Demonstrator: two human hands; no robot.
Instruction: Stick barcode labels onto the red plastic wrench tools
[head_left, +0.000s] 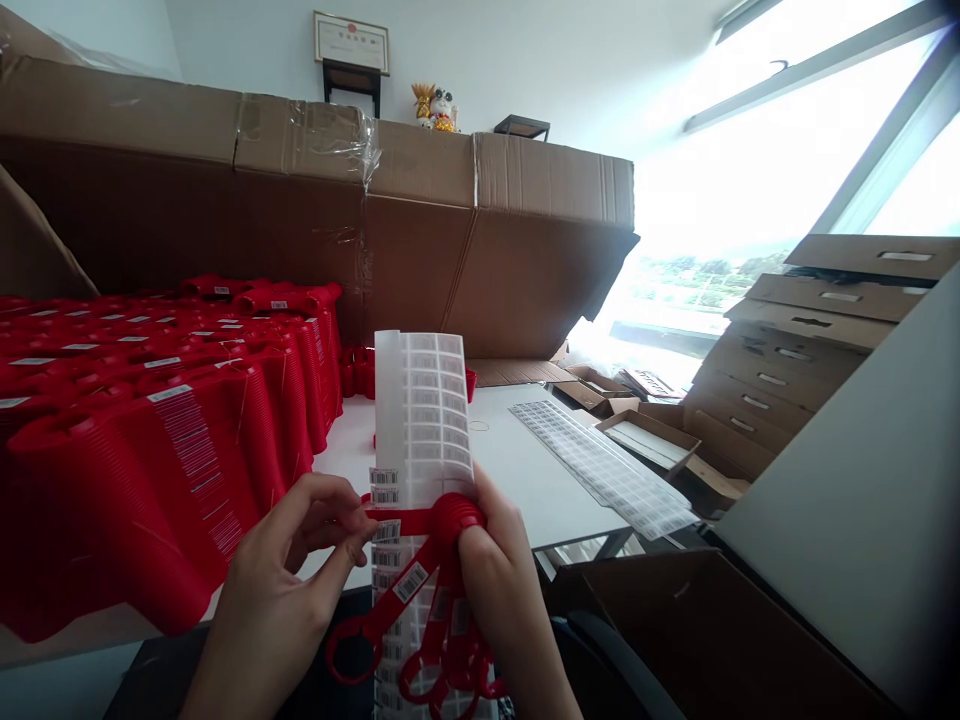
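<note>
My right hand [499,560] grips a fanned bunch of red plastic pieces with ring-shaped ends [431,570], together with a long white sheet of barcode labels [435,400]. One piece points left, and a barcode label [388,531] lies at its outer part. My left hand [311,560] is closed in a pinch at that end, thumb and forefinger beside the label; its other fingers are curled. Another red piece, angled down, bears a barcode label [410,582]. More ring ends hang below my right hand, partly overlapping each other.
Large stacks of labelled red pieces [255,430] fill the left of the white table [510,460]. More label sheets [600,465] lie to the right. A big cardboard box [427,240] spans the back. An open carton [690,620] stands lower right, and stacked boxes [772,375] stand by the window.
</note>
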